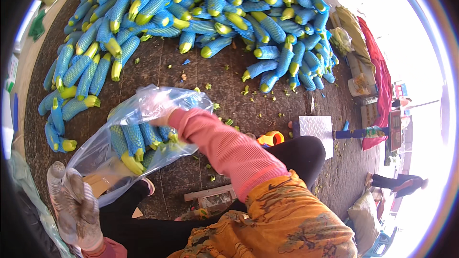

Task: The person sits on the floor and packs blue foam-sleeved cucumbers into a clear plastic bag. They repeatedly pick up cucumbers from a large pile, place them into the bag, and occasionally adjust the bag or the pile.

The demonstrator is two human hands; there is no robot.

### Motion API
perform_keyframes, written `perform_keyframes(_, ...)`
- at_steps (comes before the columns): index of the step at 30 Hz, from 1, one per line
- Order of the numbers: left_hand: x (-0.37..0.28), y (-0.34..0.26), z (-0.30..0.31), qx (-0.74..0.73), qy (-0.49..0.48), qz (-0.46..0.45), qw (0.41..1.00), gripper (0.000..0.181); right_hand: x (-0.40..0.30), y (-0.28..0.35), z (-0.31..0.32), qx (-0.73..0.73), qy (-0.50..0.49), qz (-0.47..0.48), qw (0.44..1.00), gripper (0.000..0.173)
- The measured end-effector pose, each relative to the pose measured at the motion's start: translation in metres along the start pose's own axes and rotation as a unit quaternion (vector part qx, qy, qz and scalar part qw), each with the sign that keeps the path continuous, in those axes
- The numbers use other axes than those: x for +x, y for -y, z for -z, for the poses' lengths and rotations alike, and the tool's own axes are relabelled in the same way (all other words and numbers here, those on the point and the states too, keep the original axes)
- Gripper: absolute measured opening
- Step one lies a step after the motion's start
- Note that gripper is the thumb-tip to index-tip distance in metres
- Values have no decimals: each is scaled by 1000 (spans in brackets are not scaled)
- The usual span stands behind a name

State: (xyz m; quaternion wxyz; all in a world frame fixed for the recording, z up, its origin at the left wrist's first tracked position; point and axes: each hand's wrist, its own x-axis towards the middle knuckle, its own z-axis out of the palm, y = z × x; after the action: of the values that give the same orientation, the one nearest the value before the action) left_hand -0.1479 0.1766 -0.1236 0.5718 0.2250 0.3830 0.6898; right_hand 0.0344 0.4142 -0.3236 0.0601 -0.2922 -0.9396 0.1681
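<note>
A clear plastic bag point(96, 147) lies open before me, holding several zucchini point(134, 141) in blue foam net sleeves. My right hand point(156, 104), blurred by motion and seen through the shiny film, is at the bag's far side, over the sleeved zucchini; its fingers cannot be made out. My left hand point(75, 200), in a dirty white knit glove, is at the bag's near left edge, its fingers close together and touching or beside the film. Whether it pinches the film is not plain. Beyond the bag rises a large heap of zucchini point(215, 3) in the same blue sleeves.
A platform scale with a metal plate point(315, 132) stands to the right. An orange tape dispenser or ring point(271, 138) lies by my knee. A small wooden stool or frame point(209, 193) is near my legs. Stem scraps dot the dark floor. A person point(398, 183) stands far right.
</note>
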Motion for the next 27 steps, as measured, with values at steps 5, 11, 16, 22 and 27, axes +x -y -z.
perform_keyframes(5,33,12,-5,36,31,-114,992,35,-132,-112,96,-136,356,-205,902,29)
perform_keyframes(11,74,18,-27,103,3,-153,983,17,-237,-69,184,-109,319,-215,917,27)
perform_keyframes(16,74,12,-7,127,-51,-68,988,15,-293,-62,195,86,373,-118,916,30)
perform_keyframes(22,105,25,-18,336,-204,-74,917,18,-301,-233,144,372,-138,-301,867,48)
perform_keyframes(27,104,28,-33,645,-77,89,755,20,-274,-392,39,164,-164,-750,620,99)
